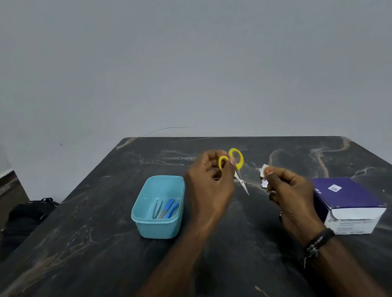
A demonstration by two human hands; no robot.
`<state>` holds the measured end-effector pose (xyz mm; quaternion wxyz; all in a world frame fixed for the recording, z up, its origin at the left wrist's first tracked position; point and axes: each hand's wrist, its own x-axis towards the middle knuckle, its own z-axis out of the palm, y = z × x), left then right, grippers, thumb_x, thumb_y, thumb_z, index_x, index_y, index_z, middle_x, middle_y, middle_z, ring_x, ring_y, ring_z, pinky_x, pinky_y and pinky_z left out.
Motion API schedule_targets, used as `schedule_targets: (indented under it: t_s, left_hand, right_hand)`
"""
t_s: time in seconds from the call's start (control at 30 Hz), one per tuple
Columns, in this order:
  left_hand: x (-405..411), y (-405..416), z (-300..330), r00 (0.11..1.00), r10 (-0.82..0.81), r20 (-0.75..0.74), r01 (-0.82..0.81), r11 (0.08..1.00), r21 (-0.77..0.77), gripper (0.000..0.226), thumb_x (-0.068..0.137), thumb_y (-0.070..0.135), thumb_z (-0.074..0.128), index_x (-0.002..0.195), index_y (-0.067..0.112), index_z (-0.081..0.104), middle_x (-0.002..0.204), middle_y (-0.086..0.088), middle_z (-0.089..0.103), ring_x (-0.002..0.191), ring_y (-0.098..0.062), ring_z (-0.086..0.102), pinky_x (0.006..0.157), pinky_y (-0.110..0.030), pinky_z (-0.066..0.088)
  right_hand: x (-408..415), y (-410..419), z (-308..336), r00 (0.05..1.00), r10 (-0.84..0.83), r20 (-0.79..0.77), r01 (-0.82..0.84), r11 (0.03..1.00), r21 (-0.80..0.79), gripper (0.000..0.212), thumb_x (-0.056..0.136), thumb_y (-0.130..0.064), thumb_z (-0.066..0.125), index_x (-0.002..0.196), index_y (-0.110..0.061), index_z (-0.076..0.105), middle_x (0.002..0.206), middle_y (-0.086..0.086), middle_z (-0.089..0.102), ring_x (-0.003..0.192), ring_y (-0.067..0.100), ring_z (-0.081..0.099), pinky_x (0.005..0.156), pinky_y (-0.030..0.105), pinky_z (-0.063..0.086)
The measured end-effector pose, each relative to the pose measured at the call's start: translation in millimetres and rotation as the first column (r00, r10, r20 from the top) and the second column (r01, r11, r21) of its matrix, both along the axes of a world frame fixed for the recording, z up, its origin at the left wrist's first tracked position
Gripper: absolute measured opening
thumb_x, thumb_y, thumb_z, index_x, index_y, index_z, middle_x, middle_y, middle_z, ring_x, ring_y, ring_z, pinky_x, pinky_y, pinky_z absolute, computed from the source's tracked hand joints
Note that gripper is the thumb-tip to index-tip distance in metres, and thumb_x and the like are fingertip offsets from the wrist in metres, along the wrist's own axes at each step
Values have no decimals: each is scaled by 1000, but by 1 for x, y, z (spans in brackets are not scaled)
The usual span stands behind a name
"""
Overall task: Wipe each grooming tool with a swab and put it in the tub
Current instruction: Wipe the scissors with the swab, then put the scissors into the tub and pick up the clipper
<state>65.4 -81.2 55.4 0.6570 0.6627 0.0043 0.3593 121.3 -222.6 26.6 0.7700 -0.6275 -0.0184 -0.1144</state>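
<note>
The dark marbled table (103, 247) carries everything, and the things that matter sit in a band across its middle. At its right side lies the purple and white swab box (346, 200), just beside the right wrist. Left of centre stands the light blue tub (150, 226), open-topped, with tweezers (157, 207) and two blue-handled tools (170, 209) already lying in it.

Between tub and box the two hands work above the table. The left hand (210, 186) has its fingers curled round the yellow loops of a small pair of scissors (236, 168), holding them handles up. Their long axis runs from the loops, up and away from the person, down to the blade tip (245, 190), which points down, toward the person and slightly toward the right hand. The blades look closed, though they are too small to be sure. The right hand (288, 193) pinches a small white swab (264, 176) between thumb and fingers, just beside the blades but apart from them; a narrow gap shows between swab and steel.

That gap is what the coming move turns on. The swab lies to the right of the blade, at about blade height, so I judge a short sideways closing brings the two together, with the stroke running along the blade's length. The tub is just beside the left hand, to its left, so that hand is the nearer one for the drop.
</note>
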Motion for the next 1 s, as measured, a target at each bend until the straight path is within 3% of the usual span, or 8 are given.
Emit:
schedule_targets:
  t_s: [0.13,0.23,0.37,0.47,0.6,0.73,0.87,1.0]
  left_hand:
    - [-29,40,46,986,56,155,-87,976,200,27,81,5,72,102,19,63,82,-2,73,70,-18,71,67,-30,59]
    - [-46,83,64,968,145,203,-229,837,497,29,83,12,73,109,23,69,79,2,72,65,-12,66,66,-29,57]
    - [-52,124,55,985,161,69,-162,689,706,18,77,17,67,92,21,76,74,3,73,64,-18,67,63,-38,56]
    - [-51,140,40,978,184,-92,-32,577,816,21,72,22,62,86,27,76,76,12,73,70,-6,68,68,-35,57]
    - [-50,145,26,940,242,-239,111,445,888,31,68,43,54,86,32,76,91,12,75,86,-9,71,70,-35,56]
    - [-47,138,20,917,273,-291,188,347,919,16,76,31,71,91,29,77,119,1,69,118,-10,60,84,-32,51]
    - [-45,136,20,899,327,-290,206,270,941,16,80,25,73,94,33,77,125,5,66,121,-7,56,77,-22,34]
    - [-43,137,24,839,382,-388,344,180,921,28,79,31,74,106,37,73,129,12,62,130,-6,46,89,-25,39]
  right_hand:
    - [-1,-1,1,1000,-5,-6,5,1000,15,5,88,-16,67,87,-16,72,77,7,64,64,11,51,59,26,43]
    - [-1,0,3,1000,-7,-11,7,1000,26,8,88,-17,67,91,-11,73,76,7,64,63,11,50,58,25,42]
    - [-3,1,5,1000,-13,-13,14,1000,28,7,89,-16,67,91,-13,73,75,6,64,63,11,50,58,26,42]
    - [-3,-2,6,1000,-19,-15,19,999,38,6,89,-15,66,91,-15,71,80,5,67,70,15,53,60,26,44]
    - [-2,-4,4,1000,-19,-21,20,998,54,6,88,-17,67,91,-16,72,83,9,67,78,23,53,61,28,43]
    - [0,-5,3,1000,-15,-18,16,998,54,5,87,-18,68,89,-16,72,84,9,69,78,23,54,62,29,44]
    - [1,-6,3,1000,-20,-12,21,998,58,6,87,-17,68,91,-15,73,83,9,68,75,22,53,61,29,44]
    - [0,-5,4,1000,-23,-5,23,997,69,5,88,-15,67,87,-16,72,81,9,67,74,21,52,61,29,43]
